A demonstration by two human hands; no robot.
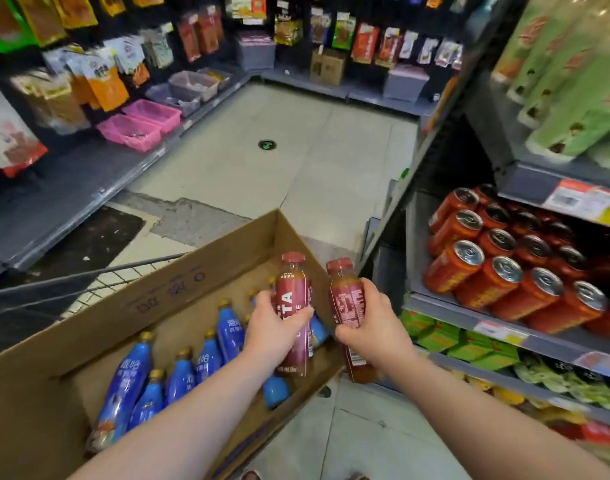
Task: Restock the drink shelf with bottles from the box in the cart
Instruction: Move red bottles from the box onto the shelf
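My left hand grips a dark red bottle upright above the right end of the open cardboard box. My right hand grips a second dark red bottle, tilted a little, just past the box's right edge. Several blue bottles with gold caps lie on the box floor. The box sits in a wire cart. The drink shelf stands to the right, with orange-red cans lying in rows on it.
Green drink cartons fill the shelf below the cans, and tall green packs lie on the one above. Snack racks and pink baskets line the left side. Tiled aisle floor runs ahead to boxes at the far wall.
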